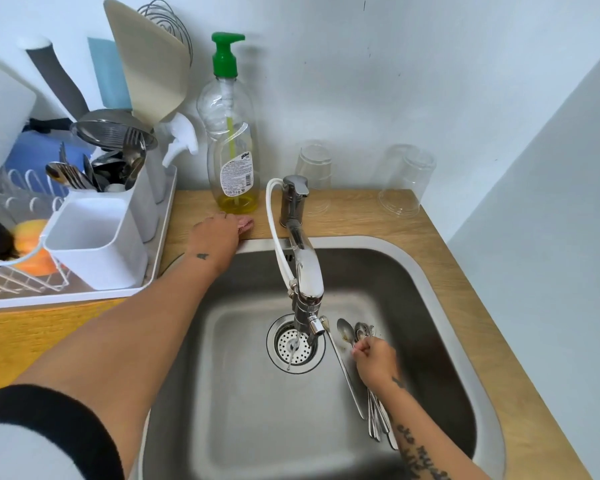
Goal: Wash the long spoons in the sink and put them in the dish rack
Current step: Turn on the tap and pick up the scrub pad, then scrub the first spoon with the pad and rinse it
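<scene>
The bundle of long stainless-steel spoons [357, 362] lies on the floor of the brushed stainless-steel sink [430, 292], to the right of the perforated round drain strainer [296, 344], bowls pointing toward the back wall and handles toward the near rim. The right hand [374, 362] is inside the basin with its fingers closed around the spoon necks just below the bowls; the grip is narrow and holding the bundle, and the hand is slightly blurred. One further long handle lies just beside the bundle on its left, outside the grip as far as can be seen. A thin stream of water falls from the chrome swivel tap [305, 271] onto the strainer. The left hand [215, 237] rests at the back rim of the sink on the light wooden table [361, 216], fingers curled down on a small pink cloth [246, 224]; how firmly it is gripped cannot be told. Directly behind that hand stands a clear dish-soap bottle with a green pump [230, 140], nearly empty. The white wire dish rack on its white tray [25, 271] sits at the left, well apart from the spoons, with a white plastic cutlery holder [94, 244] at its near corner. Two clear upturned drinking glasses [404, 178] stand on the table behind the sink.
</scene>
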